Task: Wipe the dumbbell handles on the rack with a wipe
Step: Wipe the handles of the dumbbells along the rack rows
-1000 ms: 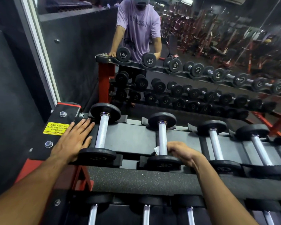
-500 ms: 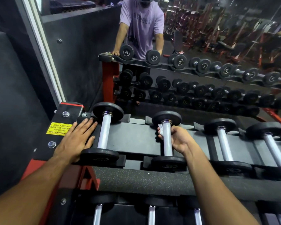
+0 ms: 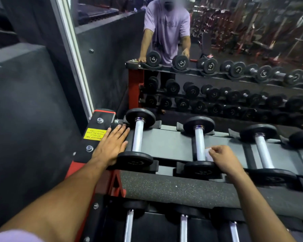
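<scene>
Black dumbbells with silver handles lie in a row on the top shelf of the rack (image 3: pixel 166 145). My right hand (image 3: pixel 224 158) pinches a small white wipe (image 3: pixel 208 153) against the right side of the second dumbbell's handle (image 3: pixel 199 144), near its front plate. My left hand (image 3: pixel 112 145) rests flat, fingers straight, on the rack's left end beside the first dumbbell (image 3: pixel 138 137). A third dumbbell (image 3: pixel 262 151) lies to the right of my right hand.
A mirror (image 3: pixel 217 49) behind the rack reflects the rack and a person in a purple shirt. A yellow sticker (image 3: pixel 94 134) sits on the rack's left end plate. A lower shelf holds more dumbbells (image 3: pixel 183 227). A dark padded wall stands at the left.
My right hand slid with the wipe from the handle's far end back down to its near end. The left hand stayed flat on the rack.
</scene>
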